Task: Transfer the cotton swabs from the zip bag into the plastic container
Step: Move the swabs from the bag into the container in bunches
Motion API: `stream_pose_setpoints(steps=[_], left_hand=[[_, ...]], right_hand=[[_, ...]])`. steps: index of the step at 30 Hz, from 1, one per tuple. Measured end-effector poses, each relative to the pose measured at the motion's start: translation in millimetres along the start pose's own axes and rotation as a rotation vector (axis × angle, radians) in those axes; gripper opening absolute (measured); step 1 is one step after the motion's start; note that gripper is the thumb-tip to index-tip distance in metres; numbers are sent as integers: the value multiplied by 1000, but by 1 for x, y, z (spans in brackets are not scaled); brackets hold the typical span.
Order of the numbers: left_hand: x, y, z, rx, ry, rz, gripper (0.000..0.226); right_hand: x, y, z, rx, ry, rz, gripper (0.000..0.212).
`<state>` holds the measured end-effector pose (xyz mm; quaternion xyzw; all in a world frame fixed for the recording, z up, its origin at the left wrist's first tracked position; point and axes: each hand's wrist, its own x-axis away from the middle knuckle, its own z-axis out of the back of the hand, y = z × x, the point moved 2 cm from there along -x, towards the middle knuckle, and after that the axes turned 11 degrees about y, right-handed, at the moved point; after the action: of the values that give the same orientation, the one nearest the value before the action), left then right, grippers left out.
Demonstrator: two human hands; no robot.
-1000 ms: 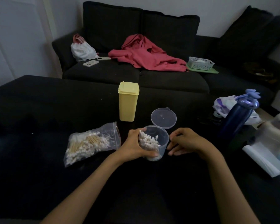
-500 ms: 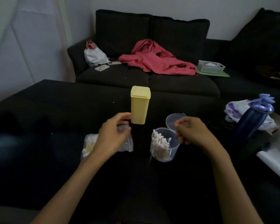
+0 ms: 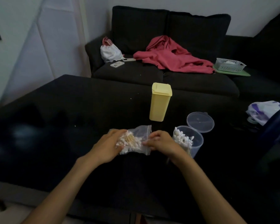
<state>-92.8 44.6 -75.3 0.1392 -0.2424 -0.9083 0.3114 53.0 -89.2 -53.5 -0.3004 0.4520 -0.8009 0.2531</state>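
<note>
Zip bag: the zip bag [image 3: 137,139] lies low in the centre of the frame on the dark table [image 3: 55,110], held between both hands; a good bundle of cotton swabs [image 3: 129,142] shows through the clear plastic.
Left hand: the left hand [image 3: 111,145] has its fingers curled round the bag's left side, gripping it over the swabs.
Right hand: the right hand [image 3: 162,143] pinches the bag's right edge with curled fingers — whether the zip is open there I cannot tell.
Plastic container: the plastic container [image 3: 190,141] stands just right of the right hand, its hinged lid [image 3: 200,122] flipped back, with a clump of swabs already standing inside.
Progress: judging by this, part of the load is in the container and a fair share remains in the bag — roughly midway, with more handfuls to move and the lid to close.
Nearby: a yellow box [image 3: 160,102] stands upright behind the bag, centre frame; a sofa [image 3: 168,78] with a red cloth [image 3: 171,57] fills the upper part.
</note>
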Motion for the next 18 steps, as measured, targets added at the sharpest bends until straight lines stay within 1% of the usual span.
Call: stream_pose_setpoints(steps=[1, 2, 3, 5, 6, 8, 9, 11, 13, 15, 18], left_hand=[[-1, -1, 2, 18, -17, 11, 64], [-1, -1, 3, 39, -38, 24, 70], [-1, -1, 4, 73, -64, 38, 76], [-1, 1, 6, 155, -116, 61, 84], [0, 2, 6, 162, -135, 64, 84], [1, 5, 8, 101, -145, 42, 78], [2, 7, 8, 62, -139, 32, 73], [4, 9, 8, -13, -111, 28, 66], [6, 12, 7, -73, -78, 22, 65], [7, 14, 6, -107, -57, 15, 67], [6, 15, 4, -80, -96, 23, 72]], right_hand=[[-1, -3, 2, -144, -41, -68, 20], [1, -6, 5, -221, -77, -104, 14], [3, -8, 9, -212, -105, -112, 13], [5, -4, 9, -25, -116, -67, 19], [4, -1, 7, 108, -79, -11, 18], [0, 3, 3, 322, 44, 112, 13], [-1, 3, 1, 386, 85, 151, 11], [0, 0, -3, 468, 91, 190, 19], [2, 1, -8, 580, 61, 190, 27], [3, 5, -14, 679, 56, 208, 26], [8, 6, -19, 721, 102, 309, 15]])
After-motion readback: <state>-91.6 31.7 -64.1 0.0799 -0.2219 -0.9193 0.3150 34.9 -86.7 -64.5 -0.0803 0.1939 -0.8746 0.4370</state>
